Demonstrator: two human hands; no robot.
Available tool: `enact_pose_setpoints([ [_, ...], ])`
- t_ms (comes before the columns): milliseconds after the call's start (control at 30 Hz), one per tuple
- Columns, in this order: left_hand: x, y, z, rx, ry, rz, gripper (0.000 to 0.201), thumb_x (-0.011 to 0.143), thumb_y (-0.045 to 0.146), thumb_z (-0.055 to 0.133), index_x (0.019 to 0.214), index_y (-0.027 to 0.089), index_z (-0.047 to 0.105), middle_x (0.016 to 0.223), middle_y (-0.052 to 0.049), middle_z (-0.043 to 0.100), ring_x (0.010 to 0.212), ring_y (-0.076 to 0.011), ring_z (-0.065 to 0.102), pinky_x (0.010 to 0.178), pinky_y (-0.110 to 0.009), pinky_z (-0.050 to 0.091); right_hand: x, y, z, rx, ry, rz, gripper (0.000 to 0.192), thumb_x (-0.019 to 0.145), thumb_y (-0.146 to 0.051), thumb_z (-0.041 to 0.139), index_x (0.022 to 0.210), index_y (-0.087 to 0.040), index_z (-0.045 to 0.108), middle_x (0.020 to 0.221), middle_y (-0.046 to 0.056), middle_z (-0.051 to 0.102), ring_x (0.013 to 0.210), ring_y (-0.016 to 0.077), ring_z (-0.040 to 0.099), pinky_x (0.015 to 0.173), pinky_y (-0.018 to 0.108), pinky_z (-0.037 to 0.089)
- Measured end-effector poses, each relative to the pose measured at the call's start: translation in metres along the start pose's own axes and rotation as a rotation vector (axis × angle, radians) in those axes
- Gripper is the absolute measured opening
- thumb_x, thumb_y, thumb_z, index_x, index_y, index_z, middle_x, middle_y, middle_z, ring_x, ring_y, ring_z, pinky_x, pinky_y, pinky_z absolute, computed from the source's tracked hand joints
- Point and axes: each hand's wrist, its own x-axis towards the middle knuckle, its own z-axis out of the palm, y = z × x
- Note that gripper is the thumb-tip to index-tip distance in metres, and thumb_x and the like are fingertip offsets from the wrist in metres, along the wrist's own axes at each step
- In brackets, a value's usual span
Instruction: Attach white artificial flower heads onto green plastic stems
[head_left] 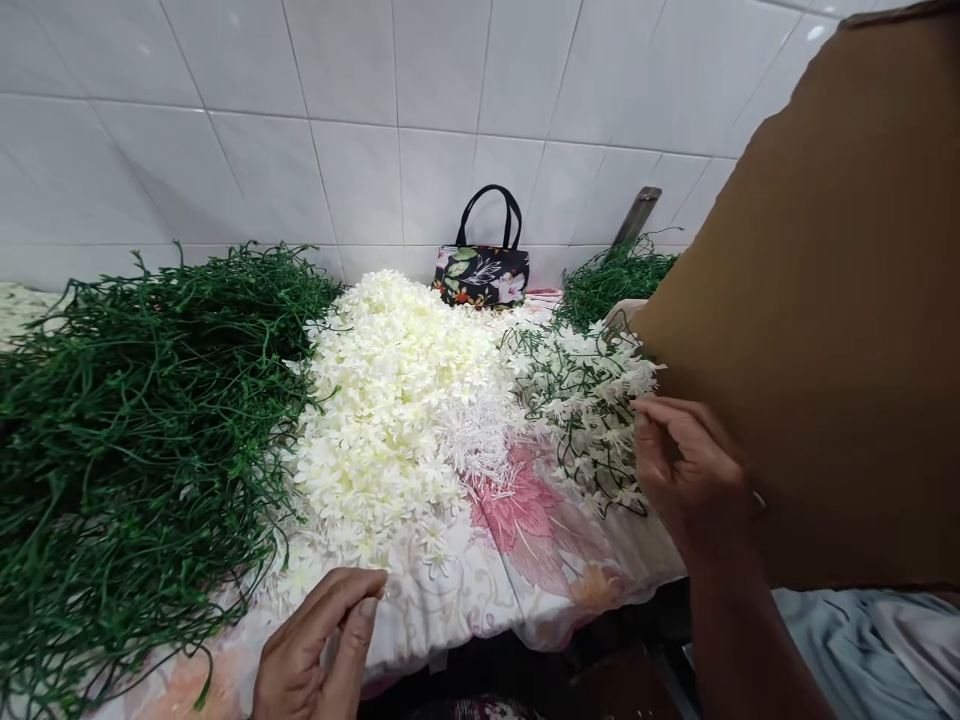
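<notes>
Where the hands are: right hand (686, 480) at right of centre, left hand (322, 650) at the bottom edge, left of centre
Right fingers: bent, tips drawn together on the right rim of the flowered stems (585, 400), seemingly pinching one sprig there
Left fingers: curled loosely, thumb lying against the forefinger over the near hem of the floral cloth (525, 540); whether anything small sits between them cannot be told
Flowered stems: a tangled bunch of green wire-like stems already carrying white blossoms, right of centre on the cloth, just beside the loose white flowers (397, 400)
Loose white flowers: a broad heap across the middle of the frame, with a spiky white cluster (480, 430) at its right side
Bare green stems (135, 430): a large heap filling the left; a smaller heap (611, 280) at upper right of centre
Cardboard sheet (825, 300): brown, filling the right side behind the right hand
Handbag (482, 270): black and floral, upright against the tiled wall (360, 120), top centre
Step in hand, as judged: handling a finished sprig at the bunch, the left hand idle
Next move calls for: a fine fingertip pinch, lifting one sprig clear without dragging its tangled neighbours
</notes>
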Motion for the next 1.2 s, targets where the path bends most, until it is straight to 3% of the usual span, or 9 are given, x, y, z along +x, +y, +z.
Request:
enact_pose_setpoints([
  [133, 0.001, -0.006, -0.006, 0.136, -0.005, 0.17, 0.015, 0.079, 0.018, 0.055, 0.076, 0.022, 0.069, 0.072, -0.002, 0.068, 0.069, -0.017, 0.064, 0.066, -0.024, 0.05, -0.019, -0.029, 0.004, 0.13, -0.057, -0.078, 0.02, 0.082, -0.008, 0.054, 0.093, -0.02, 0.064, 0.084, 0.008, 0.065, 0.077, 0.0206, 0.063, 0.072, 0.034, 0.051],
  [333, 0.005, -0.022, -0.016, 0.358, -0.041, 0.485, 0.019, 0.08, 0.003, 0.051, 0.086, 0.017, 0.063, 0.075, -0.004, 0.065, 0.072, -0.0165, 0.061, 0.068, -0.026, 0.049, -0.052, -0.085, 0.024, 0.56, -0.582, -0.235, 0.016, 0.086, -0.007, 0.047, 0.084, -0.017, 0.06, 0.073, 0.005, 0.062, 0.069, 0.016, 0.056, 0.063, 0.028, 0.046],
  [533, 0.006, -0.024, -0.017, 0.537, -0.059, 0.507, 0.021, 0.08, 0.001, 0.047, 0.083, 0.016, 0.061, 0.069, -0.004, 0.061, 0.068, -0.0175, 0.057, 0.064, -0.03, 0.047, -0.059, -0.113, 0.034, 0.586, -0.746, -0.318, 0.019, 0.089, -0.011, 0.045, 0.078, -0.016, 0.059, 0.069, 0.004, 0.055, 0.067, 0.0165, 0.049, 0.061, 0.029, 0.041],
  [700, 0.004, -0.025, -0.015, 0.602, -0.1, 0.467, 0.019, 0.08, 0.001, 0.047, 0.076, 0.016, 0.06, 0.066, -0.004, 0.06, 0.066, -0.0178, 0.056, 0.063, -0.031, 0.045, -0.064, -0.116, 0.036, 0.519, -0.757, -0.357, 0.022, 0.087, -0.006, 0.044, 0.073, -0.016, 0.057, 0.067, 0.004, 0.052, 0.066, 0.0166, 0.046, 0.062, 0.029, 0.038],
  [867, 0.006, -0.025, -0.032, 0.61, 0.133, 0.572, 0.019, 0.08, 0.0, 0.051, 0.088, 0.015, 0.06, 0.074, -0.005, 0.062, 0.07, -0.0176, 0.056, 0.067, -0.031, 0.044, -0.067, -0.108, 0.035, 0.44, -0.666, -0.361, 0.022, 0.087, -0.007, 0.045, 0.073, -0.016, 0.058, 0.067, 0.004, 0.053, 0.067, 0.0174, 0.047, 0.066, 0.031, 0.037],
  [967, 0.01, -0.023, -0.047, 0.851, 0.264, 0.555, 0.015, 0.081, 0.006, 0.053, 0.091, 0.015, 0.061, 0.079, -0.009, 0.064, 0.074, -0.0218, 0.055, 0.068, -0.035, 0.04, -0.068, -0.109, 0.036, 0.423, -0.695, -0.363, 0.021, 0.089, -0.01, 0.044, 0.075, -0.017, 0.059, 0.069, 0.005, 0.054, 0.07, 0.0183, 0.049, 0.067, 0.032, 0.037],
  [1067, 0.015, -0.027, -0.056, 1.144, 0.157, 0.403, 0.007, 0.08, 0.015, 0.055, 0.08, 0.017, 0.062, 0.078, -0.009, 0.064, 0.075, -0.0263, 0.052, 0.066, -0.038, 0.035, -0.07, -0.112, 0.036, 0.465, -0.67, -0.332, 0.018, 0.09, -0.012, 0.045, 0.08, -0.016, 0.059, 0.074, 0.006, 0.056, 0.073, 0.0186, 0.052, 0.068, 0.032, 0.038],
  [1133, 0.017, -0.032, -0.057, 1.197, 0.079, 0.349, 0.012, 0.078, 0.012, 0.054, 0.07, 0.019, 0.059, 0.071, -0.007, 0.062, 0.073, -0.0257, 0.051, 0.066, -0.038, 0.032, -0.07, -0.114, 0.035, 0.491, -0.62, -0.321, 0.015, 0.09, -0.013, 0.046, 0.082, -0.016, 0.058, 0.076, 0.007, 0.058, 0.074, 0.0188, 0.053, 0.068, 0.032, 0.039],
  [1200, 0.016, -0.037, -0.056, 1.172, 0.097, 0.332, 0.02, 0.078, 0.006, 0.051, 0.063, 0.02, 0.055, 0.065, -0.005, 0.058, 0.07, -0.0239, 0.049, 0.065, -0.037, 0.031, -0.071, -0.115, 0.035, 0.506, -0.589, -0.321, 0.012, 0.09, -0.013, 0.047, 0.083, -0.016, 0.057, 0.076, 0.007, 0.058, 0.074, 0.019, 0.053, 0.068, 0.032, 0.04],
])
